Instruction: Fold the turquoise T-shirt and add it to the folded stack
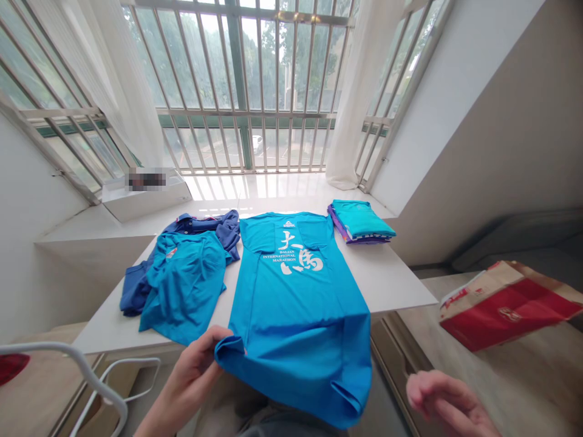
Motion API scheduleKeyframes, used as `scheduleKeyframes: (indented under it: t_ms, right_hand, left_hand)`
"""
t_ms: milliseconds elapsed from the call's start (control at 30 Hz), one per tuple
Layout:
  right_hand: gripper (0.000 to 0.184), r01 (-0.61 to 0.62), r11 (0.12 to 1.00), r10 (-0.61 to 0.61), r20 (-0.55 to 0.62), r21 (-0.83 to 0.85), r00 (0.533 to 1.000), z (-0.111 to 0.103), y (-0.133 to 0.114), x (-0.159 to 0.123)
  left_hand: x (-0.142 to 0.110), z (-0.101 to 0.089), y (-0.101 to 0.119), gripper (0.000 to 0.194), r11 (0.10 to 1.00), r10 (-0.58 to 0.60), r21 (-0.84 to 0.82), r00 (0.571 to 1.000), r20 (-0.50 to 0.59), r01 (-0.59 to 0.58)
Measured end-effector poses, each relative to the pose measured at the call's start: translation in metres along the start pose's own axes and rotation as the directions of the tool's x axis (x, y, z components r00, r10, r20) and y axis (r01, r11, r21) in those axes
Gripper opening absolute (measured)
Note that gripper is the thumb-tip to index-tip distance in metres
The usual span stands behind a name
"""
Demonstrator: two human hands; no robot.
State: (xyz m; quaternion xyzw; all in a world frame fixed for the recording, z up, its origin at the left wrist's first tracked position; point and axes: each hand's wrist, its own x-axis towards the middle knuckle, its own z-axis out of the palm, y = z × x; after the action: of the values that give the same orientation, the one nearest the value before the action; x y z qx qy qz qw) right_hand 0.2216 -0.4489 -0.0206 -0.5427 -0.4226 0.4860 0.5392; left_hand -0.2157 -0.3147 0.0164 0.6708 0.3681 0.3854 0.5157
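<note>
A bright blue T-shirt (296,303) with white lettering lies lengthwise on the white table (392,276), its lower part hanging over the near edge. My left hand (194,373) pinches the shirt's folded lower left corner, fingers closed on the cloth. Off to the lower right, my right hand (449,403) hovers clear of the shirt; its fingers are curled loosely and nothing shows in them.
A crumpled blue shirt (186,285) lies over a dark blue one (218,227) at the table's left. A folded stack of teal and purple clothes (359,223) sits at the back right. A white box (146,194) rests on the windowsill, a red bag (505,306) lies at the right, and a white rack (86,370) is at the lower left.
</note>
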Motion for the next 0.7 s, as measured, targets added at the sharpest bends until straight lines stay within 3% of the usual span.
scheduleKeyframes:
  t_ms: [100,200,333,433,567,700]
  right_hand:
    - [0.028,-0.064,0.976,0.077,0.058,-0.207,0.995,0.012,-0.007,0.034]
    - [0.033,-0.200,0.936,0.239,0.103,-0.289,0.966,0.024,0.022,0.053]
    - [0.047,-0.208,0.967,0.186,-0.156,-0.143,0.970,0.035,0.089,0.062]
    - [0.051,-0.152,0.987,0.138,-0.226,-0.044,0.964,0.044,0.123,0.074]
    - [0.043,-0.128,0.983,0.149,-0.157,0.134,0.976,0.057,0.137,0.084]
    - [0.039,-0.198,0.937,0.230,-0.082,0.289,0.970,0.057,0.137,0.069]
  left_hand:
    - [0.035,0.003,0.007,0.035,1.000,-0.024,-0.012,0.999,-0.043,0.024]
    - [0.055,0.007,0.013,0.035,0.999,-0.018,0.036,1.000,-0.020,0.019]
    - [0.052,0.012,0.014,0.034,0.998,-0.028,0.050,0.999,0.037,0.026]
    - [0.043,0.014,0.015,0.033,0.998,-0.041,0.043,0.998,0.044,0.039]
    - [0.036,0.011,0.021,0.036,0.999,-0.033,-0.007,0.998,0.050,0.033]
    - [0.032,0.008,0.026,0.036,0.998,0.012,-0.059,1.000,0.008,-0.011]
